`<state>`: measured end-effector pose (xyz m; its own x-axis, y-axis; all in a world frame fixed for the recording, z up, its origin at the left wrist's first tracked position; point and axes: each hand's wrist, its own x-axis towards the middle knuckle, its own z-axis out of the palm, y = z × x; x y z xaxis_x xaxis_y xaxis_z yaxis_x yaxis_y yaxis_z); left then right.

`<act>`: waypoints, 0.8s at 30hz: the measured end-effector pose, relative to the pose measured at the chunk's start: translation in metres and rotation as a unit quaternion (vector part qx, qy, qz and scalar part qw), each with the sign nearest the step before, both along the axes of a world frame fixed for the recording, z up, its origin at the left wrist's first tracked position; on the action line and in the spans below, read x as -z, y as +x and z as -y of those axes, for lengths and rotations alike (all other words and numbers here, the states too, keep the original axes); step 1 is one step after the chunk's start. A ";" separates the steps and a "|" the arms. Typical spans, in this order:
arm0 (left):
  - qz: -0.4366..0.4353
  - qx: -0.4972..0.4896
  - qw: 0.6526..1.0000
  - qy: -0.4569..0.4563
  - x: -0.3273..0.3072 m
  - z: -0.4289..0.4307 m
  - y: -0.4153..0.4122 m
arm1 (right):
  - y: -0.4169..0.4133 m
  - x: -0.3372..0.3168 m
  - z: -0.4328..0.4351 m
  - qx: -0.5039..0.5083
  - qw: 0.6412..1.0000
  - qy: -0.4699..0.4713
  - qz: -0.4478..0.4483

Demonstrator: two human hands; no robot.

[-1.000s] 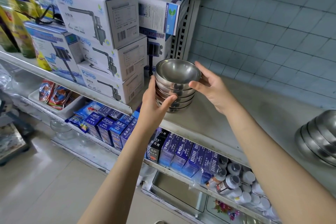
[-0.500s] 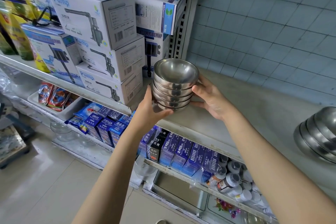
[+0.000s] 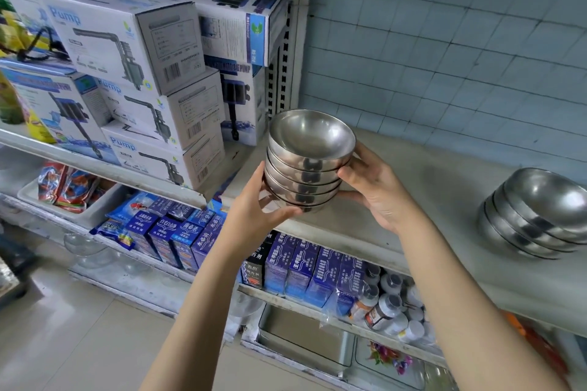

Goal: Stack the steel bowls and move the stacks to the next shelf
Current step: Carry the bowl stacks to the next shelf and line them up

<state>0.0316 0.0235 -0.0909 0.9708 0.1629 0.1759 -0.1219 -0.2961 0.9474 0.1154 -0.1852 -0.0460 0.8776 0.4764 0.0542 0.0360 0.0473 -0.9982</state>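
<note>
A stack of several steel bowls [image 3: 309, 165] is held just above the grey shelf [image 3: 422, 200], near its left end. My left hand [image 3: 254, 213] cups the stack's lower left side and underside. My right hand [image 3: 378, 190] presses against its right side, fingers wrapped toward the bottom. The top bowl tilts slightly toward me. A second stack of steel bowls [image 3: 536, 216] leans on the same shelf at the far right, untouched.
White pump boxes [image 3: 127, 41] are piled on the neighbouring shelf to the left, past a slotted metal upright [image 3: 286, 57]. Blue cartons [image 3: 178, 232] and white bottles [image 3: 390, 305] fill the shelf below. A tiled wall backs the grey shelf.
Both hands have slid lower on the stack and lifted it slightly up and left. The right hand moved from the top rim to the lower side.
</note>
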 end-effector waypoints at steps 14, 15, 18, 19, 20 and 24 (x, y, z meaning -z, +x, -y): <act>0.031 0.157 0.987 -0.026 -0.052 0.196 -0.070 | -0.144 -0.055 0.210 0.189 0.980 0.002 0.066; 0.034 0.168 0.985 -0.027 -0.054 0.216 -0.077 | -0.157 -0.058 0.230 0.202 0.977 0.003 0.068; 0.031 0.209 0.977 -0.030 -0.059 0.277 -0.098 | -0.199 -0.065 0.290 0.236 0.969 0.002 0.073; 0.028 0.225 0.973 -0.034 -0.060 0.298 -0.104 | -0.212 -0.065 0.310 0.251 0.965 0.002 0.073; 0.024 0.240 0.970 -0.037 -0.060 0.319 -0.110 | -0.224 -0.065 0.330 0.266 0.961 0.002 0.071; 0.010 0.296 0.955 -0.030 -0.059 0.399 -0.131 | -0.269 -0.058 0.405 0.327 0.943 0.003 0.063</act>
<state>-0.0997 -0.3752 -0.0322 0.8926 -0.4025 0.2030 -0.2693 -0.1149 0.9562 -0.1537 -0.5900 0.0121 0.9702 -0.1648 0.1775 0.1765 -0.0210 -0.9841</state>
